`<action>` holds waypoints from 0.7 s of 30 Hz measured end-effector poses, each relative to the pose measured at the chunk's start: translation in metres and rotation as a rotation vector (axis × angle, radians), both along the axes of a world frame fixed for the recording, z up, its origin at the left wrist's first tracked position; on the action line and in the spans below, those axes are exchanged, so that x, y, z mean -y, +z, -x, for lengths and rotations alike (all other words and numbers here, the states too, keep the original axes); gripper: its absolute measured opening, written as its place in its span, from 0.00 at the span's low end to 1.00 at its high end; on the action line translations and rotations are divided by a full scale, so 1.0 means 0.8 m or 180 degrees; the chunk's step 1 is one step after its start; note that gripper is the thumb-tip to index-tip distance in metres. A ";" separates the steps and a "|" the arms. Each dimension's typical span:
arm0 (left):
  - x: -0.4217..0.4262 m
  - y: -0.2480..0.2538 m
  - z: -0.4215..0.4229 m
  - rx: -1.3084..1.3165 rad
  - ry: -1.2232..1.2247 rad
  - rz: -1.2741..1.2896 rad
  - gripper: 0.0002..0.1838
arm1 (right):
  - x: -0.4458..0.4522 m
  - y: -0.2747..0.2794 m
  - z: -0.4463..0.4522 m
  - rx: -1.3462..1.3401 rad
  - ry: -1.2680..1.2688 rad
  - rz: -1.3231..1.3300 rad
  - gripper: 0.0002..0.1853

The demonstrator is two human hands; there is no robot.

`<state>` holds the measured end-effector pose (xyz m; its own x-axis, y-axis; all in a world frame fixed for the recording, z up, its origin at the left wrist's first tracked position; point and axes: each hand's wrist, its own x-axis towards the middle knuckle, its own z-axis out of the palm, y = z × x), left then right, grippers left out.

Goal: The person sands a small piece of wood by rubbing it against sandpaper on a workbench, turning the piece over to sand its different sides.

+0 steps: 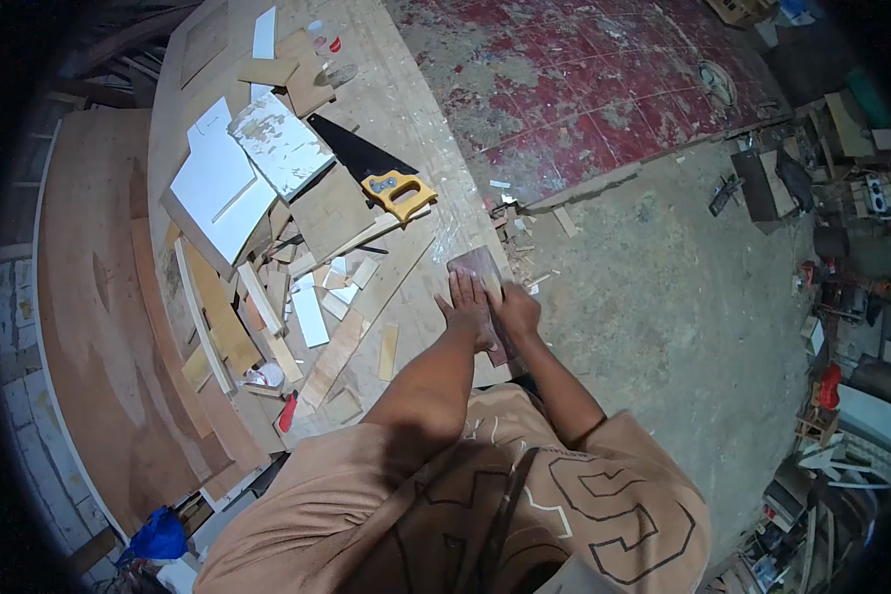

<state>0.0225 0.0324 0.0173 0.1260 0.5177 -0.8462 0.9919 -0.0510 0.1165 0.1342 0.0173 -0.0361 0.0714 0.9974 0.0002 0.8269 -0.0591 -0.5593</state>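
Observation:
A dark reddish-brown board [477, 262] lies along the right edge of the wooden workbench [421, 337], close to my body. My left hand [468, 312] rests flat on top of it with the fingers spread. Beside it, my right hand [517, 310] is closed at the board's right side, around something small and pale that I cannot make out. Further up the bench is a handsaw [398, 193] with a yellow handle and black blade, touched by neither hand.
Left of my hands are wood offcuts [342, 346], white panels [218, 188], a paint-worn block [280, 144] and a red-handled tool [287, 412]. A large curved plywood sheet [99, 297] stands far left. Concrete floor [663, 287] and red tiles [604, 109] lie right.

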 end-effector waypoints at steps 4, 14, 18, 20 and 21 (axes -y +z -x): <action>0.003 -0.005 0.001 0.0025 0.0140 -0.0175 0.82 | 0.056 0.011 -0.021 -0.0068 0.0105 0.0257 0.21; 0.005 -0.007 0.003 0.0035 -0.0002 -0.0168 0.81 | -0.091 0.010 0.021 0.0116 -0.0229 0.0262 0.22; 0.002 -0.002 0.003 0.0014 -0.0005 -0.0066 0.82 | -0.045 0.007 0.012 0.0141 -0.0058 0.0258 0.21; 0.001 -0.005 0.003 0.0046 0.0017 -0.0045 0.82 | 0.008 0.002 -0.003 0.0124 0.0033 0.0334 0.21; 0.000 -0.007 0.001 0.0057 0.0020 -0.0042 0.82 | 0.030 0.001 -0.011 0.0066 0.0071 0.0317 0.21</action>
